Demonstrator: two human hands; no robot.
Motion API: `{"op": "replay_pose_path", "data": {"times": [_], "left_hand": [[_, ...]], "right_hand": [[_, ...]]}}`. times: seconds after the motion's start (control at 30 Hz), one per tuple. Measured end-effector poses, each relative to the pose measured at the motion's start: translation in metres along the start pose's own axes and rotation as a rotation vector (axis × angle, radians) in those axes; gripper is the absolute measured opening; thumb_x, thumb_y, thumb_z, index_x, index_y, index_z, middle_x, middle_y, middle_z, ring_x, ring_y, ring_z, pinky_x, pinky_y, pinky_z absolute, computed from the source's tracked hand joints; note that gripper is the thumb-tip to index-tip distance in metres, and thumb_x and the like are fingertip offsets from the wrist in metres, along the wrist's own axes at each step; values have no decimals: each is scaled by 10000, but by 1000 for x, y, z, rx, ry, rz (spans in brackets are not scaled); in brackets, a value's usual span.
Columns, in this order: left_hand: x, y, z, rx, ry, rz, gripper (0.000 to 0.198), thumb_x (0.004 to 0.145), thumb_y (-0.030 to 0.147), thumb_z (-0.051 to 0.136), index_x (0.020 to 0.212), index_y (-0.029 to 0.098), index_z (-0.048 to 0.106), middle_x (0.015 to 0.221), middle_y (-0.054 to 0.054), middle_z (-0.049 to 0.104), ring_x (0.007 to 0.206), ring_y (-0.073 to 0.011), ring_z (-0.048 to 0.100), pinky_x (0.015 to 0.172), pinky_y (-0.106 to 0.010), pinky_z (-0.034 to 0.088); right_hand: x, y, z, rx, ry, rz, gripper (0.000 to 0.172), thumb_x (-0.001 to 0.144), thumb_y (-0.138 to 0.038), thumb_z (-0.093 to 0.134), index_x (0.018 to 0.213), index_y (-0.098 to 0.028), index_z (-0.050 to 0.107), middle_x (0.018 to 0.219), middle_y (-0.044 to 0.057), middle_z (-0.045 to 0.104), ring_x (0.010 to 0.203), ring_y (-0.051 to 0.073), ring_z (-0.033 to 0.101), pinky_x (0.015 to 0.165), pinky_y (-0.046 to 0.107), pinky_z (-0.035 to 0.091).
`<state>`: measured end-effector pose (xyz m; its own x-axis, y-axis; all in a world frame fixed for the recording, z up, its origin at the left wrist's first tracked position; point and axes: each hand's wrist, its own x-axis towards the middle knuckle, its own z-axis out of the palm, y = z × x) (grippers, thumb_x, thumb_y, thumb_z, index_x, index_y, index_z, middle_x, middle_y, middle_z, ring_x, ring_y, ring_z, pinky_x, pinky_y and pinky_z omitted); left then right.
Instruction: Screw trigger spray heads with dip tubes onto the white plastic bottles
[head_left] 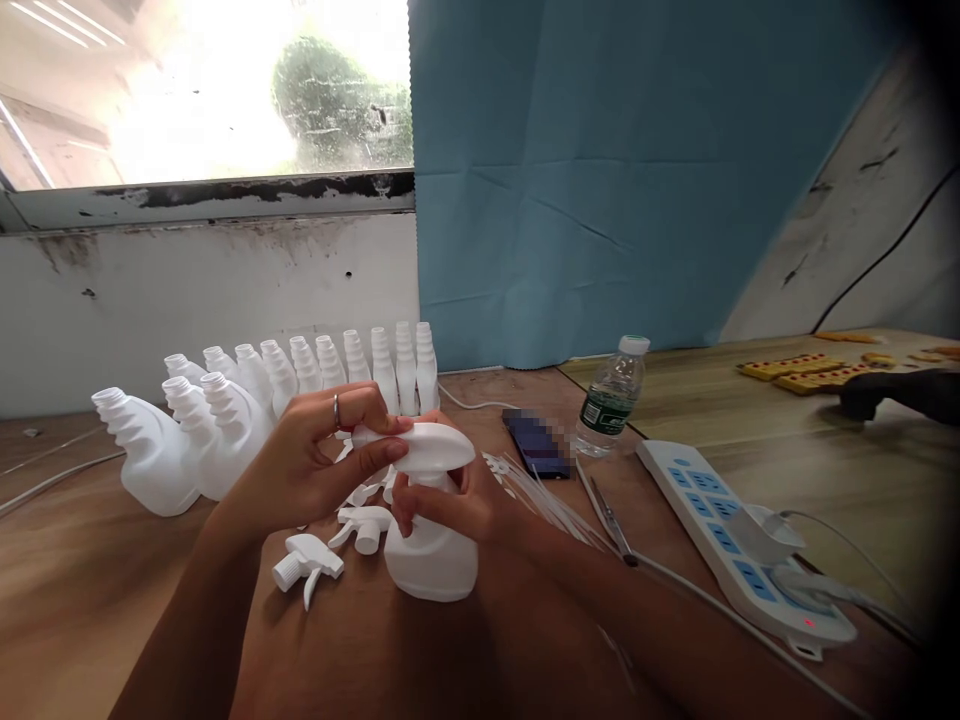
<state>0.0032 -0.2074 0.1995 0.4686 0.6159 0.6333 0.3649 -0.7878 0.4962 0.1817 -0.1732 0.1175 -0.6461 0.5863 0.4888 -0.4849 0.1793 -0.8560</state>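
My left hand (322, 455), a ring on one finger, pinches the white spray head (431, 450) that sits on top of a white plastic bottle (431, 560). My right hand (442, 505) wraps round the neck of that bottle just under the spray head. The bottle stands upright on the brown table (75, 600). Loose white spray heads (307, 565) lie on the table just left of the bottle. A curved row of several uncapped white bottles (300, 385) stands behind my hands.
Thin white dip tubes (540, 495) and small scissors (611, 520) lie to the right. A phone (536, 442), a water bottle (611, 398) and a white and blue power strip (735, 545) with plugs sit further right. Yellow parts (802, 372) lie at far right, near a dark object (900, 395).
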Motion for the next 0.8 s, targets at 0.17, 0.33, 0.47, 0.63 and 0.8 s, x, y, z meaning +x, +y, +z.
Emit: {"op": "replay_pose_path", "data": {"times": [0.17, 0.33, 0.47, 0.63, 0.8], "left_hand": [[0, 1, -1, 3, -16, 6, 181, 888, 152, 600, 725, 174, 526, 679, 23, 499, 639, -103, 496, 620, -247, 411], [0, 1, -2, 3, -21, -5, 180, 890, 175, 602, 722, 172, 538, 676, 14, 495, 622, -108, 480, 607, -251, 410], [0, 2, -1, 9, -15, -4, 184, 887, 193, 609, 715, 175, 545, 658, 13, 484, 609, -111, 471, 596, -253, 406], [1, 1, -1, 25, -13, -1, 173, 894, 190, 600, 729, 177, 549, 664, 9, 496, 626, -115, 490, 600, -252, 409], [1, 2, 0, 9, -16, -3, 167, 882, 172, 614, 727, 174, 552, 670, 15, 495, 627, -107, 491, 605, -244, 409]], "right_hand": [[0, 2, -3, 88, -100, -52, 385, 860, -421, 658, 1019, -223, 369, 681, -15, 625, 590, 165, 608, 588, 311, 468], [0, 3, -5, 59, -75, -51, 368, 862, -371, 670, 975, -226, 351, 674, -15, 624, 597, 162, 610, 609, 313, 466], [0, 4, -5, 128, -105, -28, 402, 855, -442, 655, 1011, -227, 352, 701, -1, 625, 606, 175, 612, 606, 327, 469], [0, 3, -5, 106, -87, -58, 385, 870, -422, 648, 1065, -194, 406, 692, 1, 603, 600, 170, 605, 607, 329, 469], [0, 2, -3, 34, -73, -80, 357, 864, -409, 667, 991, -194, 411, 691, 3, 610, 586, 165, 613, 595, 321, 466]]}}
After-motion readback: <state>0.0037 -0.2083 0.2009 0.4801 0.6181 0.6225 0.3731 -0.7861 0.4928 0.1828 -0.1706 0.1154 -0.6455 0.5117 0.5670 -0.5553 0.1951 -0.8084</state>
